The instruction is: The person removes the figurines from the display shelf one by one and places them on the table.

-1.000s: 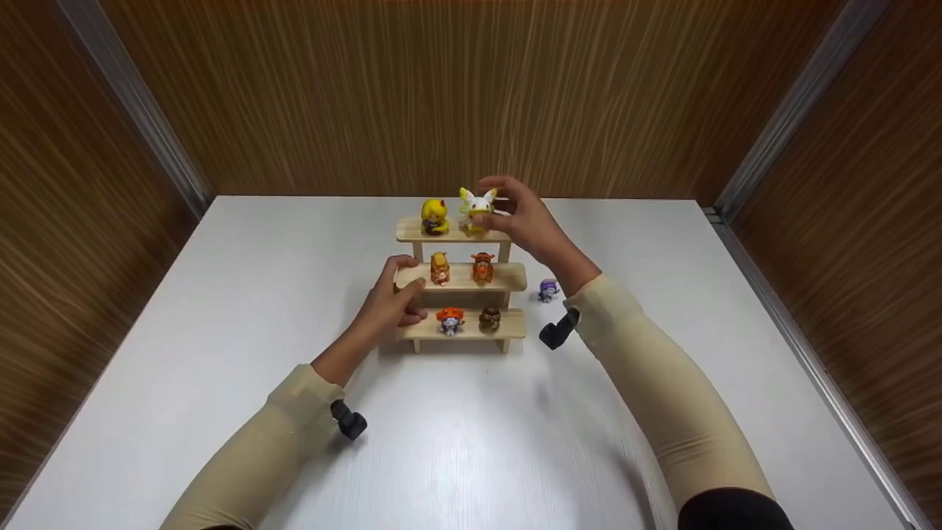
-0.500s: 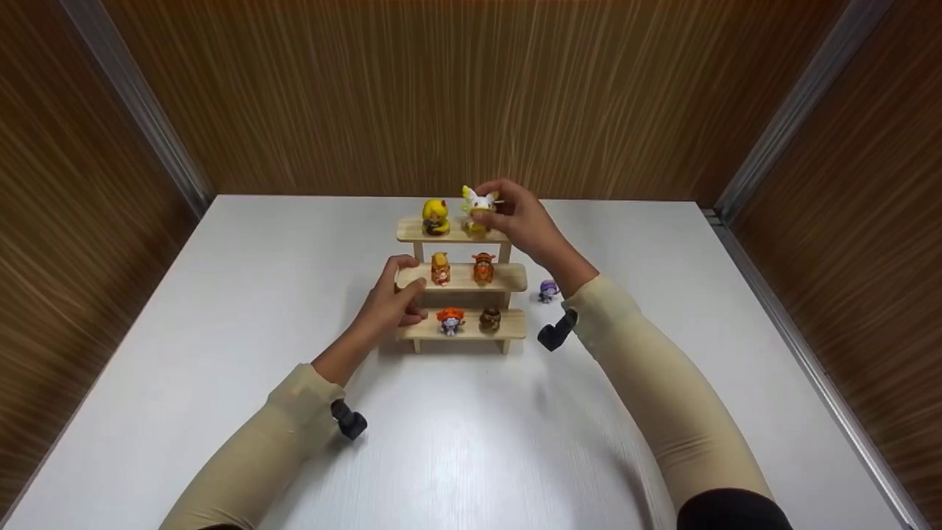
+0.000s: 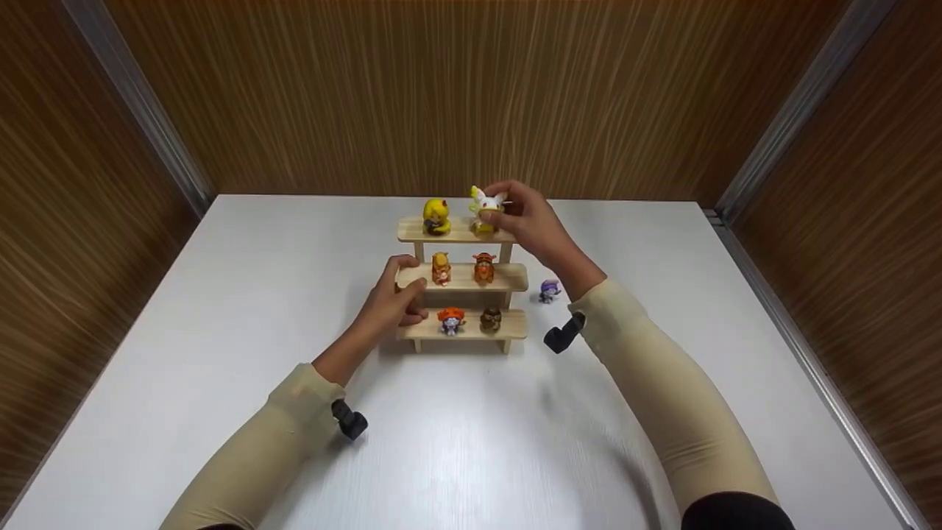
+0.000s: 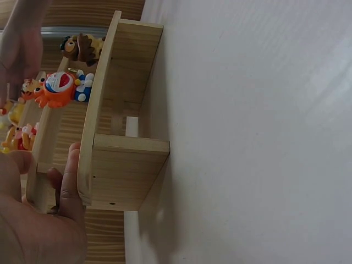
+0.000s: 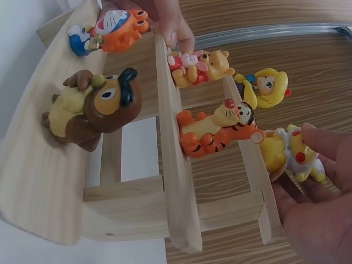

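Note:
A three-tier wooden display stand (image 3: pixel 461 277) carries several small figurines. My left hand (image 3: pixel 388 298) grips its left end, thumb over the middle shelf, fingers lower down. My right hand (image 3: pixel 536 227) pinches a white-and-yellow big-eared figurine (image 3: pixel 486 203) at the right of the top shelf; in the right wrist view its yellow base (image 5: pixel 272 153) sits right at the shelf. Beside it stands a yellow-haired figurine (image 3: pixel 436 216). The middle shelf bears a yellow bear (image 5: pixel 212 66) and an orange tiger (image 5: pixel 220 131); the bottom shelf, an orange-hooded blue cat (image 4: pixel 60 88) and a brown owl (image 5: pixel 91 110).
A purple figurine (image 3: pixel 549 291) stands on the white table (image 3: pixel 456 442) to the right of the stand, close by my right forearm. Wood-grain panels (image 3: pixel 456 96) enclose the back and both sides, with metal rails at the corners.
My right hand's fingers have closed on the white-and-yellow figurine and shifted it slightly right along the top shelf, turning it a little. My left hand stays in place on the stand.

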Demonstrator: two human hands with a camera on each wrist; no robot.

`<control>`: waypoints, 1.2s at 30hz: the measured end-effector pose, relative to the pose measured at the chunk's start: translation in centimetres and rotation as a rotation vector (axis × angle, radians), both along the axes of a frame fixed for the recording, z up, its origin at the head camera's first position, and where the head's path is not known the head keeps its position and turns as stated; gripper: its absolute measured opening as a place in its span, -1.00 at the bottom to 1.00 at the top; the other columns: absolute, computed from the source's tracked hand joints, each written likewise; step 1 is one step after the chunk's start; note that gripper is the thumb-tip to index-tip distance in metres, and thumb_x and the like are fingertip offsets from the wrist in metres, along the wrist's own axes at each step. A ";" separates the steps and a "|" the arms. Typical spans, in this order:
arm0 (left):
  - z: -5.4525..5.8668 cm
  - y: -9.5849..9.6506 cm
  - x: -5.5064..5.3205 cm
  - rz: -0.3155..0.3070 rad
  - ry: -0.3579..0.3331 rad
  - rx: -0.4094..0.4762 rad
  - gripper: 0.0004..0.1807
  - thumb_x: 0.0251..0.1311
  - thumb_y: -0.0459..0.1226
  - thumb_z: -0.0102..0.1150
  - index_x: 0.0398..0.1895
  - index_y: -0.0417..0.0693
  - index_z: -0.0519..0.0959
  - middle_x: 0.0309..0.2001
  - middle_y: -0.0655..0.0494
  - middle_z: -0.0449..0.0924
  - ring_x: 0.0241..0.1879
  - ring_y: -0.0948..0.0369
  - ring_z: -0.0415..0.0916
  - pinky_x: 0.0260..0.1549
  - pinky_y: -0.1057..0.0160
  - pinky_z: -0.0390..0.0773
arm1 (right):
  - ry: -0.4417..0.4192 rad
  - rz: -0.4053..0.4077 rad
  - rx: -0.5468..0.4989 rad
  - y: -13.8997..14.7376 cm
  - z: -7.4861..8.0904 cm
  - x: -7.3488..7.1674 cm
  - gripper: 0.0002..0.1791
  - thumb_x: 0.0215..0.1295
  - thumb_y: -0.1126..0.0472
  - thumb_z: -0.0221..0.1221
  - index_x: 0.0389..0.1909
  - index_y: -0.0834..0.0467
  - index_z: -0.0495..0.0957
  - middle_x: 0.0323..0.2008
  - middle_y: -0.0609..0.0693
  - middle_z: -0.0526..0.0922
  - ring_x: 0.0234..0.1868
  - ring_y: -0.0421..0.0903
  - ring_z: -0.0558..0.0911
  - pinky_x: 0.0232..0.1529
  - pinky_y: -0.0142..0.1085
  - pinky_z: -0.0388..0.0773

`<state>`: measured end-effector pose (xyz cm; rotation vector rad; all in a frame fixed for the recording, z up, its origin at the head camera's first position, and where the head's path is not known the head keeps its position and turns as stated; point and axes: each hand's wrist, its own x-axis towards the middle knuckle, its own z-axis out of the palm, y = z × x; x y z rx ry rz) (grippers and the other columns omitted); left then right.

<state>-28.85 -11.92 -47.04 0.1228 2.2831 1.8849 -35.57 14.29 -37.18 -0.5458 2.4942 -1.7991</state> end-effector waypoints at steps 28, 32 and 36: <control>0.1 0.1 0.0 0.009 -0.004 -0.008 -0.54 0.55 -0.06 0.09 0.40 0.25 0.24 -0.43 -0.04 0.48 -0.44 0.16 0.65 -0.45 0.32 0.69 | 0.018 -0.032 -0.012 3.2 -0.3 1.4 -0.65 0.41 0.18 0.33 0.16 0.11 0.57 -0.07 0.04 0.58 -0.11 -0.08 0.54 -0.08 -0.28 0.57; 0.1 0.1 0.0 0.015 -0.005 -0.018 -0.54 0.55 -0.06 0.09 0.40 0.26 0.24 -0.41 -0.04 0.47 -0.43 0.17 0.65 -0.45 0.32 0.69 | 0.016 -0.032 -0.030 3.8 -0.4 1.5 -0.66 0.42 0.20 0.33 0.15 0.12 0.57 -0.03 0.04 0.60 -0.09 -0.08 0.57 -0.05 -0.28 0.59; 0.0 0.1 -0.1 0.019 -0.015 -0.026 -0.54 0.54 -0.04 0.09 0.39 0.29 0.24 -0.38 -0.04 0.47 -0.42 0.16 0.65 -0.44 0.31 0.70 | 0.025 -0.034 -0.026 4.3 -0.4 1.8 -0.64 0.41 0.20 0.34 0.16 0.14 0.57 -0.04 0.05 0.59 -0.09 -0.07 0.56 -0.07 -0.29 0.56</control>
